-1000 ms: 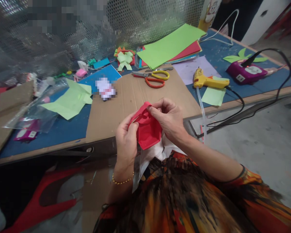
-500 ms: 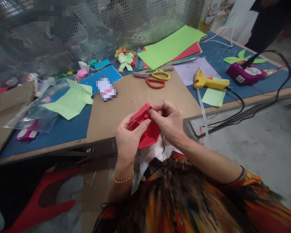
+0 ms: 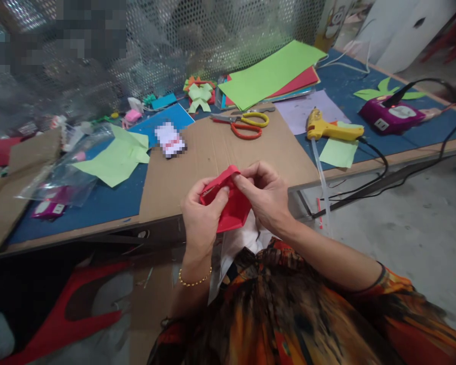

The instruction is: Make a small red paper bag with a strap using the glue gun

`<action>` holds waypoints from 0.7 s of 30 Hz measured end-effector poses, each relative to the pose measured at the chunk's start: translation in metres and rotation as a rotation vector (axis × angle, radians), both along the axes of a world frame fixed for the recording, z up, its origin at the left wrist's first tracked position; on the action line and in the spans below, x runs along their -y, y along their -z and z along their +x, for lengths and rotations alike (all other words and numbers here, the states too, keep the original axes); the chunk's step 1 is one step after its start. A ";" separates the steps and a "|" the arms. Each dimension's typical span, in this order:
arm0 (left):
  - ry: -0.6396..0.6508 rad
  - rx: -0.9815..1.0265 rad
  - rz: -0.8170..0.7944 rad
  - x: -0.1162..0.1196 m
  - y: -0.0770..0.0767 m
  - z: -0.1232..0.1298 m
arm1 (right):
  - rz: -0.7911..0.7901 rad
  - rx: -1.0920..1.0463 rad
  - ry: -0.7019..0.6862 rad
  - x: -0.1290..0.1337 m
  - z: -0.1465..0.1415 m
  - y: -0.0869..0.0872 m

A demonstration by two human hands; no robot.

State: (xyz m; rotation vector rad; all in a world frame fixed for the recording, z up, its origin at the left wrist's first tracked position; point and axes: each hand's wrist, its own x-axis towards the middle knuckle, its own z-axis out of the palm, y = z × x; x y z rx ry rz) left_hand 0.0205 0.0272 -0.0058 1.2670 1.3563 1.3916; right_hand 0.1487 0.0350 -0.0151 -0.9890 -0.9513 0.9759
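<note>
Between my hands is a red paper box-like piece (image 3: 233,209) with folded walls, held over my lap at the table's front edge. My left hand (image 3: 203,213) grips its left side, the thumb pressed on an inner wall. With thumb and fingers closed, my right hand (image 3: 268,195) pinches the top right part of the rim. Part of the piece is hidden behind my fingers. Beyond my hands a cardboard sheet (image 3: 197,167) lies on the blue table, bearing scissors (image 3: 247,124) with one yellow and one red handle.
At right are a yellow glue gun (image 3: 334,129) and a purple power socket (image 3: 393,115) with black cables. Green paper sheets (image 3: 273,73) lie stacked at the back. To the left are cut light-green paper (image 3: 116,158), a plastic bag (image 3: 66,167) and a pixelated object (image 3: 170,139).
The view has shifted slightly. My fingers have moved a little along the rim, and the wall under my left thumb looks more pressed. The dark-clothed person at upper right is out of view.
</note>
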 end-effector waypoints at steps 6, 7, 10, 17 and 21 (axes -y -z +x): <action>0.057 0.088 -0.042 0.000 0.000 0.002 | -0.014 -0.019 0.015 -0.001 -0.001 0.001; 0.053 0.085 -0.040 0.000 0.000 0.003 | -0.015 -0.021 0.017 -0.001 -0.001 0.001; 0.023 0.071 -0.034 0.000 -0.001 0.004 | -0.003 -0.021 0.028 0.001 -0.003 0.000; 0.001 0.036 -0.016 0.001 -0.002 0.001 | 0.020 0.036 0.024 0.003 -0.004 0.001; 0.020 0.030 -0.009 0.001 -0.004 -0.001 | 0.022 0.052 -0.017 0.001 -0.001 0.002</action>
